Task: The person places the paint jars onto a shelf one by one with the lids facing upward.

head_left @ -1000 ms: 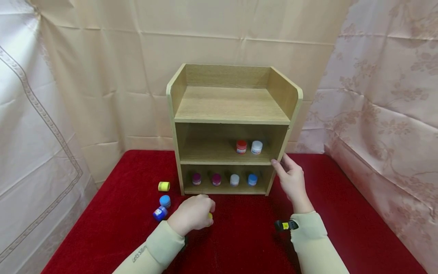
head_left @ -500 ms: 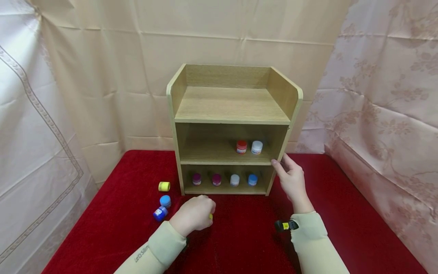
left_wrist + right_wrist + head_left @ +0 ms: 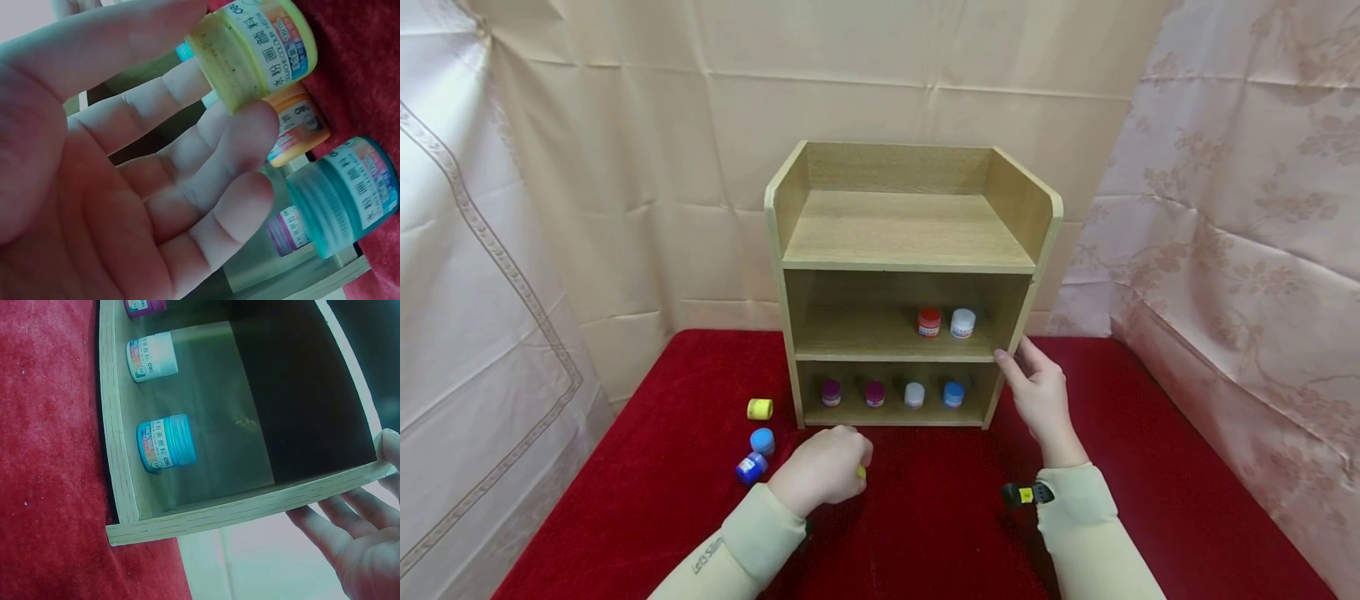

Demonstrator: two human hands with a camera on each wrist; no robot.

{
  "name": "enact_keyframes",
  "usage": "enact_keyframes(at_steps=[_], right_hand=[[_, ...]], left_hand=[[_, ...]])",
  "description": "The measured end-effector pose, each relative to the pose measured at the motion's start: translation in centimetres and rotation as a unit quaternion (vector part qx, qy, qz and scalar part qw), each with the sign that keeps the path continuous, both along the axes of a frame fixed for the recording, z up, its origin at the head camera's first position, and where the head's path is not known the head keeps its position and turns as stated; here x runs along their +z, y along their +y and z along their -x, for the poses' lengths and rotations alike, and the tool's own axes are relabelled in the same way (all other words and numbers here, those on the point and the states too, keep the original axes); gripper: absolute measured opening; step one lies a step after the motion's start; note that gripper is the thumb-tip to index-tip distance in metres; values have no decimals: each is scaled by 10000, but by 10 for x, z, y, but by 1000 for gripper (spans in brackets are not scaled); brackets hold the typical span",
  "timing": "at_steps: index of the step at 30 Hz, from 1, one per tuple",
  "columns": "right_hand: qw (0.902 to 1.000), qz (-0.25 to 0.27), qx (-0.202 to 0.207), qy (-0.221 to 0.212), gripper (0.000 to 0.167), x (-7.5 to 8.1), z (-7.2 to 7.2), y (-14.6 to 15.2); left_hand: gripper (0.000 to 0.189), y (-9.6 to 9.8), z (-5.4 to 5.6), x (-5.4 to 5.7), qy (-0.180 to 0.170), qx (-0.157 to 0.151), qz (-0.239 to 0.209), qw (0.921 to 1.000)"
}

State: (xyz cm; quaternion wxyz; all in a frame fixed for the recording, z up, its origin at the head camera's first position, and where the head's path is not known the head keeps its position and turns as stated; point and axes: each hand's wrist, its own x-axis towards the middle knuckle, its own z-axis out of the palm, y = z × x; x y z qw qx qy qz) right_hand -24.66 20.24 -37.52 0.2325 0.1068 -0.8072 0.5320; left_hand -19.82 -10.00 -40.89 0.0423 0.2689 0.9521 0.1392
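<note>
My left hand (image 3: 823, 468) pinches a yellow paint jar (image 3: 259, 47) between thumb and fingers, low over the red cloth before the shelf. From the head only a yellow sliver of it shows. Beyond those fingers, the left wrist view has an orange jar (image 3: 299, 125) and a teal jar (image 3: 350, 190), which I cannot make out in the head view. My right hand (image 3: 1041, 396) grips the right side panel of the wooden shelf (image 3: 910, 229), thumb at the front edge and fingers along the outside.
On the middle board stand a red jar (image 3: 929, 322) and a white jar (image 3: 962, 323). The bottom board bears several more, including a blue jar (image 3: 167, 444). Left of the shelf, a yellow jar (image 3: 760, 408), a light blue jar (image 3: 762, 441) and a dark blue jar (image 3: 750, 468) sit on the cloth.
</note>
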Motion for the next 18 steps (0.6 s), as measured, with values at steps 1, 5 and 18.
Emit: enact_keyframes(at_steps=[1, 5, 18], right_hand=[[10000, -14, 5, 3, 48, -1, 0, 0], [10000, -30, -1, 7, 48, -1, 1, 1], [10000, 10, -14, 3, 48, -1, 2, 1]], left_hand=[[13, 0, 0, 1, 26, -14, -33, 10000], [12, -3, -2, 5, 215, -108, -215, 9995], [15, -15, -8, 31, 804, -65, -622, 9948]])
